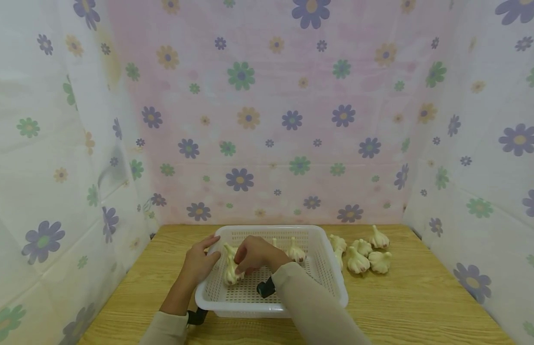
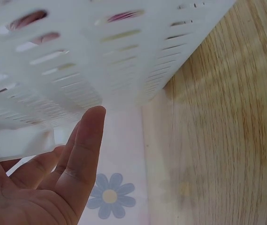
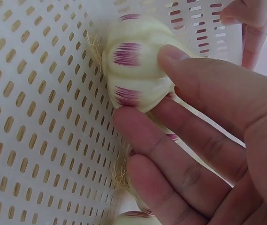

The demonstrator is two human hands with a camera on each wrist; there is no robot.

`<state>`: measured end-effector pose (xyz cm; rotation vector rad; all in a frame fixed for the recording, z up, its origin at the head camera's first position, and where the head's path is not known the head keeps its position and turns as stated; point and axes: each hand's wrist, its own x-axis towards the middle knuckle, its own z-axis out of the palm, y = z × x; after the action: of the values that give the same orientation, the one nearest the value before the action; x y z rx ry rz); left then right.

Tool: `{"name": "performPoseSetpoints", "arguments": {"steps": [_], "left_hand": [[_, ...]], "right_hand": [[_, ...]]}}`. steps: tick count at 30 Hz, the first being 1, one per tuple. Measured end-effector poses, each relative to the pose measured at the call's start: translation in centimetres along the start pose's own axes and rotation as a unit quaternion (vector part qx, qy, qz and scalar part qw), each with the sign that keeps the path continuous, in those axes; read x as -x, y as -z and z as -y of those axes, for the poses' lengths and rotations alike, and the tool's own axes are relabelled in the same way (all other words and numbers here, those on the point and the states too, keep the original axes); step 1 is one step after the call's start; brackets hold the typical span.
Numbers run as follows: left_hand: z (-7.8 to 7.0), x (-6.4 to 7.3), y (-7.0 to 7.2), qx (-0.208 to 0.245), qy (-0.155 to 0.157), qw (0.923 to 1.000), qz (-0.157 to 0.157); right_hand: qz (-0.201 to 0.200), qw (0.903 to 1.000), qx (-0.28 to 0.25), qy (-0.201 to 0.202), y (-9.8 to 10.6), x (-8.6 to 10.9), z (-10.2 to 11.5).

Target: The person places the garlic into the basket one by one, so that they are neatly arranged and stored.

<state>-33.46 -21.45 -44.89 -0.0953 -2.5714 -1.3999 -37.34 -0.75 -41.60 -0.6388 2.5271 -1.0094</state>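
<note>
A white plastic basket (image 1: 267, 306) with slotted walls stands on the table in the head view. My left hand (image 1: 198, 263) holds its left rim, thumb over the edge and the other fingers (image 2: 88, 136) along the outside. Inside at the left, my right hand (image 1: 256, 256) pinches a garlic bulb (image 3: 135, 61) between thumb and fingers. The bulb has purple streaks and root hairs, and lies close to the slotted basket bottom. More garlic sits right beside it, partly behind the fingers. Farther right in the basket stands another garlic bulb (image 1: 296, 251), with a stem showing to its left.
Several garlic bulbs (image 1: 357, 261) lie on the wooden table (image 1: 413, 297) just right of the basket. A flowered curtain (image 1: 267, 143) closes off the back and both sides. Dark wrist mounts (image 1: 266, 287) sit at both sleeves, the right one over the basket.
</note>
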Motion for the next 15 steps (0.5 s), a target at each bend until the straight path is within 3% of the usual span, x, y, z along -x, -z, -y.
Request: {"name": "performPoseSetpoints", "arguments": {"steps": [15], "left_hand": [[0.13, -0.17, -0.07, 0.001, 0.005, 1.0000, 0.000]], "right_hand": [[-0.006, 1.0000, 0.005, 0.006, 0.10, 0.24, 0.00]]}}
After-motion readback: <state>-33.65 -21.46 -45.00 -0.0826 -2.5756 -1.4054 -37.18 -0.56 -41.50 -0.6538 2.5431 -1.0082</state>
